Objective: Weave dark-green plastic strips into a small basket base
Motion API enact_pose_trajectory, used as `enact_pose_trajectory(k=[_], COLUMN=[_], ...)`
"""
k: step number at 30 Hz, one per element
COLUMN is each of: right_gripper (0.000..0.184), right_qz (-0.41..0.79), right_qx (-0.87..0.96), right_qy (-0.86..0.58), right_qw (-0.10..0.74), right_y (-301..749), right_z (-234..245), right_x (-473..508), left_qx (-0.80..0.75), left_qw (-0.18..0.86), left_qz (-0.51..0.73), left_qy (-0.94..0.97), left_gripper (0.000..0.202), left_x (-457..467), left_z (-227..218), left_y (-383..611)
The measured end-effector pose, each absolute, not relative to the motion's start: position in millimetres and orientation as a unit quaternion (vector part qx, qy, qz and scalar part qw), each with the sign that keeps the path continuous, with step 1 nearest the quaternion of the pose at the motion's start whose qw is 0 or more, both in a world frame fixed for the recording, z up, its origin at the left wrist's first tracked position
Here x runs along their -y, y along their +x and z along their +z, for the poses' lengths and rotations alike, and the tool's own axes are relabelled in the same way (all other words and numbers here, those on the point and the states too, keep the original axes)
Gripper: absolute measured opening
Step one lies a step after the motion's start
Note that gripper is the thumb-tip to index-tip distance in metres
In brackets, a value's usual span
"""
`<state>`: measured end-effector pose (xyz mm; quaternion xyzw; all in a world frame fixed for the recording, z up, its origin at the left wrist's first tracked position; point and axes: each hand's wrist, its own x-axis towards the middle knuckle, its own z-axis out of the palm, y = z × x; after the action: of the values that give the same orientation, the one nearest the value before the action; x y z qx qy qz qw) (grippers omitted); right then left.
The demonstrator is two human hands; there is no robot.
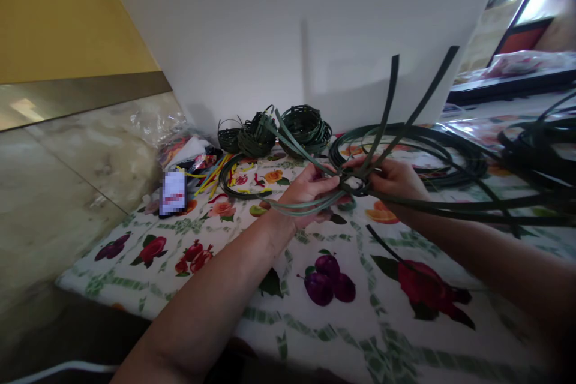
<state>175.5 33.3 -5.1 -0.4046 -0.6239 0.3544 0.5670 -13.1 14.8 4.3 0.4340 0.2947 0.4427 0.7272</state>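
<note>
Fruit-print tablecloth (373,324) across the lower frame — at centre, left hand (309,189) and right hand (398,180) pinch crossed green strips (360,183), likely keeping the springy crossing together.

The flat strips (495,211) are dark green and look like smooth plastic with a dull sheen. The coils (306,126) behind them look the same. The fruit-printed tablecloth (315,336) looks like wipe-clean plastic sheet, slightly glossy. The wall (270,30) is white and matt. The tiles (67,174) look like polished stone. The bag (148,126) is clear, crinkled plastic film.
</note>
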Motion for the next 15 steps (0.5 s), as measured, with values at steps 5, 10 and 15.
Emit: enact_pose_trajectory(k=[5, 10, 15], right_gripper=[0.012, 0.023, 0.028], right_qz=[0.412, 0.483, 0.498], right_qx=[0.604, 0.568, 0.558], right_qy=[-0.376, -0.391, -0.385], right_qw=[0.569, 0.539, 0.541], right_y=[171.1, 168.1, 166.6], right_z=[-1.0, -3.9, -3.0], right_x=[-28.8, -25.9, -23.3], left_qx=[-0.300, -0.329, -0.310], left_qw=[0.698, 0.700, 0.719], left_qz=[0.508, 0.532, 0.517], left_qy=[0.404, 0.345, 0.345], left_gripper=[0.046, 0.035, 0.028], left_x=[-12.6, -14.6, -14.7], left_z=[5.9, 11.5, 12.9], left_y=[-10.0, -8.1, -10.8])
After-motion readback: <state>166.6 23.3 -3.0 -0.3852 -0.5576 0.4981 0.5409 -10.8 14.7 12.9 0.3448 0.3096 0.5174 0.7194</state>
